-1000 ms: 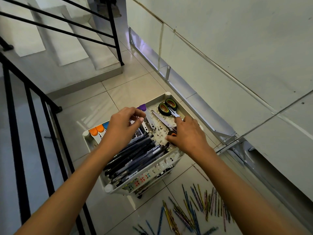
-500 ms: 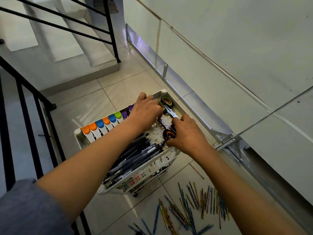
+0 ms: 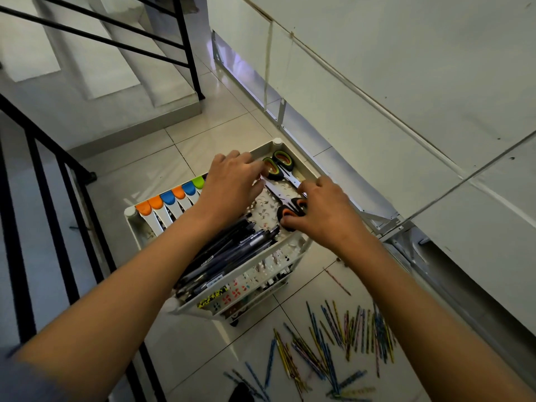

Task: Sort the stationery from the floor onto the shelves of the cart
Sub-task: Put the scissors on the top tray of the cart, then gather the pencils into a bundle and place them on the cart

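Observation:
A white cart (image 3: 246,275) stands on the tiled floor. Its top tray holds a row of white cutters with orange, blue and green ends (image 3: 171,200), a bundle of dark pens (image 3: 229,253) and two pairs of scissors. My left hand (image 3: 232,184) rests palm-down by the green-handled scissors (image 3: 278,166) at the tray's far corner, fingertips touching their handle. My right hand (image 3: 324,211) pinches the orange-and-black handles of the other scissors (image 3: 291,211). Several coloured pencils (image 3: 333,340) lie scattered on the floor in front of the cart.
A black stair railing (image 3: 43,181) runs along the left, and steps (image 3: 121,62) rise beyond it. A white wall panel with a metal frame (image 3: 385,219) stands close on the cart's right. One pencil (image 3: 338,281) lies apart near the cart's right side.
My left hand moved from the cutters across to the far right corner by the green-handled scissors, uncovering the cutter row. My right hand stayed on the orange-handled scissors.

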### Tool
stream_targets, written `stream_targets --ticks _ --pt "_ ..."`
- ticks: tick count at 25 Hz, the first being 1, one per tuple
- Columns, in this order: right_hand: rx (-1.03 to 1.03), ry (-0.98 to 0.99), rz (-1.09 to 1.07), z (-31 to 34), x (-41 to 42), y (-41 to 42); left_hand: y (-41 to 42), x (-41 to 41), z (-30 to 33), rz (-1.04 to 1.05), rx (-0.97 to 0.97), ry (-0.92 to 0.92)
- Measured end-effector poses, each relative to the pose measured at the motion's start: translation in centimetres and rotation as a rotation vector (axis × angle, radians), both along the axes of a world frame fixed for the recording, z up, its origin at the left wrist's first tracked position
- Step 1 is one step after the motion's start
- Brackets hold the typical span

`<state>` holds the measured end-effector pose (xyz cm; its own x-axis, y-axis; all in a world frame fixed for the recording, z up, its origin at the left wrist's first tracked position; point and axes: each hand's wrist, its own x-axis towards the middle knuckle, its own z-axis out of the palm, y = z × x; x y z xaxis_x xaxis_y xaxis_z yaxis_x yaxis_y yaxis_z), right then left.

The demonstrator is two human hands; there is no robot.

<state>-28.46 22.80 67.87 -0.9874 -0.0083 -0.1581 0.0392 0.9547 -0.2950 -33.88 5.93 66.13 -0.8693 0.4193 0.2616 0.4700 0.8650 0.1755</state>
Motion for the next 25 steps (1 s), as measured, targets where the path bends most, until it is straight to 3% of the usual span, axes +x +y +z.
stream_targets --ticks 3,6,12,16,20,25 --pt "-0.166 0.119 -0.068 0.6 1.7 1.1 -0.9 3.3 1.8 0.04 0.325 -0.079" --pt "-0.371 0.172 -0.134 0.6 4.8 2.1 -0.1 8.8 3.1 0.115 0.518 -0.156" --pt "-0.524 -0.05 -0.087 -3.8 12.0 5.8 3.2 20.2 -1.3 0.347 0.733 -0.347" --pt "-0.499 -0.257 0.001 -11.5 17.3 9.3 6.2 26.7 -10.2 0.602 0.819 -0.542" --pt "-0.426 -0.496 0.009 -21.5 21.3 11.4 7.3 32.7 -22.1 0.821 0.856 -0.9" --pt "-0.253 -0.671 0.107 -38.5 24.3 10.9 5.3 39.0 -40.3 1.068 0.768 -1.146"
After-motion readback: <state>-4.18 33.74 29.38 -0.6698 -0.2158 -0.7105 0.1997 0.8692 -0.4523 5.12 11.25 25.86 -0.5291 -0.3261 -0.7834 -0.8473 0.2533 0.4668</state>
